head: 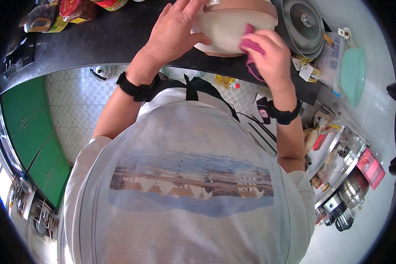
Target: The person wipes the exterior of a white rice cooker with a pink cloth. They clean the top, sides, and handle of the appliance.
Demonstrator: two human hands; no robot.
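A rounded cream-coloured appliance [231, 28] with a pinkish-brown band, possibly a rice cooker, rests on the dark countertop [112, 43] at the top of the view. My left hand [175, 31] lies spread against its left side, thumb on the cream surface, the upper fingers partly cut off by the picture's edge. My right hand [272, 54] grips a crumpled magenta cloth [250, 44] and presses it to the appliance's right side. A loose end of the cloth hangs below the fingers.
A lidded metal pan [303, 26] stands right of the appliance, near a clear plastic box [330, 59] and a green basin [353, 76]. Jars and packets [76, 10] sit at the upper left. Below are a kettle [102, 72], an oil bottle [226, 81] and a loaded shelf rack [336, 158].
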